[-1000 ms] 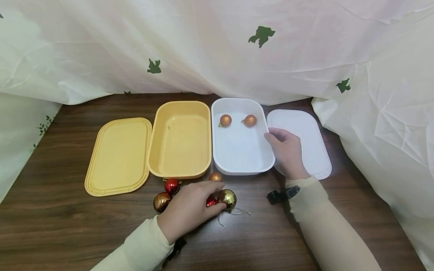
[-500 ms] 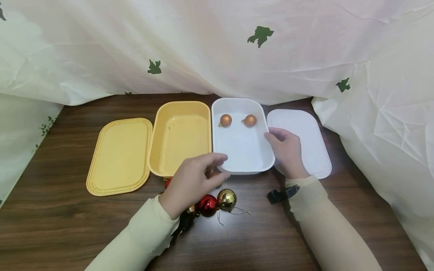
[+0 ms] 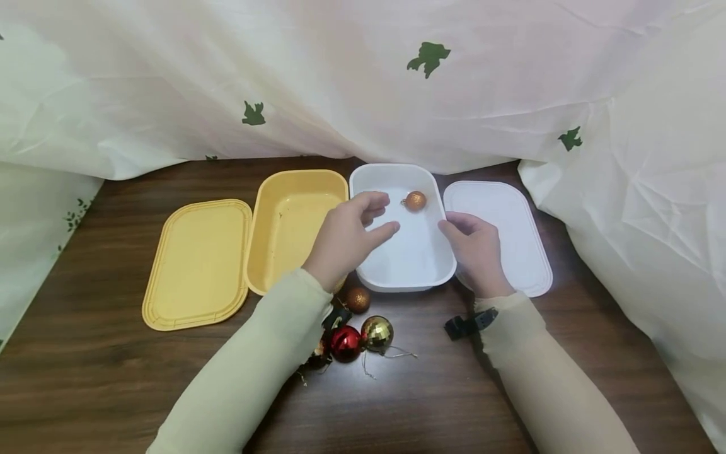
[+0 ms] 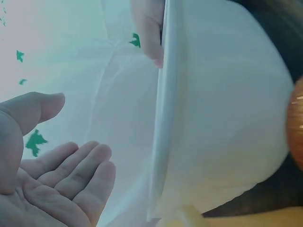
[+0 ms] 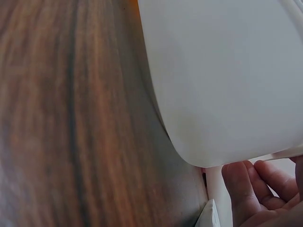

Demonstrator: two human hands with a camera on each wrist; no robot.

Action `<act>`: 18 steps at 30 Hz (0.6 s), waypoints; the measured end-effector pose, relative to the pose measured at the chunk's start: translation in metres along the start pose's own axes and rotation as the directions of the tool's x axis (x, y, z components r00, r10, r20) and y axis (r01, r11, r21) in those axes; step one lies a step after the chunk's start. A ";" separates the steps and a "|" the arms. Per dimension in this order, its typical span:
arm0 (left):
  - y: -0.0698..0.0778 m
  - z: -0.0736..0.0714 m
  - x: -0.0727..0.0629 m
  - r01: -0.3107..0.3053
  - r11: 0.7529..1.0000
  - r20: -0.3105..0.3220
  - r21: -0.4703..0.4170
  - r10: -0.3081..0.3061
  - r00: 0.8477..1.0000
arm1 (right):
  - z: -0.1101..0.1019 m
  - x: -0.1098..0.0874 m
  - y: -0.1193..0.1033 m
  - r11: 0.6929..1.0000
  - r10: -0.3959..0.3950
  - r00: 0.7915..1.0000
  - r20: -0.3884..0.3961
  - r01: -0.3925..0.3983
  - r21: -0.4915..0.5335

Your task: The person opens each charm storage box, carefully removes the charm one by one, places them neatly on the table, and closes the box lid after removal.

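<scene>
Left grip (image 3: pixel 347 234), loose and empty, has moved over the white box (image 3: pixel 408 261) right grip (image 3: pixel 475 252) still pinches.

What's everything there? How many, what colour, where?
Table: 1, brown, underneath
Cloth: count unclear, whitish, green-patterned, behind
White box: 1, white, middle
Yellow box: 1, yellow, left-centre
Yellow lid: 1, yellow, far left
White lid: 1, white, far right
Orange balls: 2 showing, orange, in white box and on table
Red ball: 1 showing, red, table
Gold ball: 1, gold, beside red ball
Brownish ornaments: count unclear, by left sleeve
Gadgets: 2, black, wrists
Sleeves: 2, cream, arms
Left hand: 1, over white box
Right hand: 1, holding white box
</scene>
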State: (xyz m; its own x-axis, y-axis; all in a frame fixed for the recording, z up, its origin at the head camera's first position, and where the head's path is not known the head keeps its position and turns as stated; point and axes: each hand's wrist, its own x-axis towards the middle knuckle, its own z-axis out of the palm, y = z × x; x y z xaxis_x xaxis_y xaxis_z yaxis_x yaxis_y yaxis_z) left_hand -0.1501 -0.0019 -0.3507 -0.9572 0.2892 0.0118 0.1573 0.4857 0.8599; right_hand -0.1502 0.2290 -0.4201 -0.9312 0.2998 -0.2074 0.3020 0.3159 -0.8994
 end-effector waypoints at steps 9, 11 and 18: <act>-0.001 0.009 0.034 0.105 0.985 -0.032 -0.135 -0.110 0.993 | 0.000 0.001 -0.001 1.000 0.019 1.000 0.003 -0.019 -0.015; 0.000 0.010 0.040 0.106 0.986 -0.040 -0.130 -0.112 0.993 | 0.001 0.001 -0.001 1.000 0.019 1.000 0.004 -0.019 -0.013; 0.002 0.017 0.058 0.121 0.985 -0.070 -0.126 -0.130 0.989 | 0.001 0.002 -0.001 1.000 0.020 1.000 0.004 -0.020 0.002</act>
State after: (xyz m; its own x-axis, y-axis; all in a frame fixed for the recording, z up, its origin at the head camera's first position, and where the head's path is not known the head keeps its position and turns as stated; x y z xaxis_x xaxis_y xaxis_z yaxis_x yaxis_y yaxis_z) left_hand -0.2009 0.0297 -0.3569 -0.9842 0.1647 -0.0643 0.0089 0.4093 0.9123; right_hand -0.1521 0.2285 -0.4199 -0.9257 0.3025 -0.2272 0.3206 0.3084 -0.8956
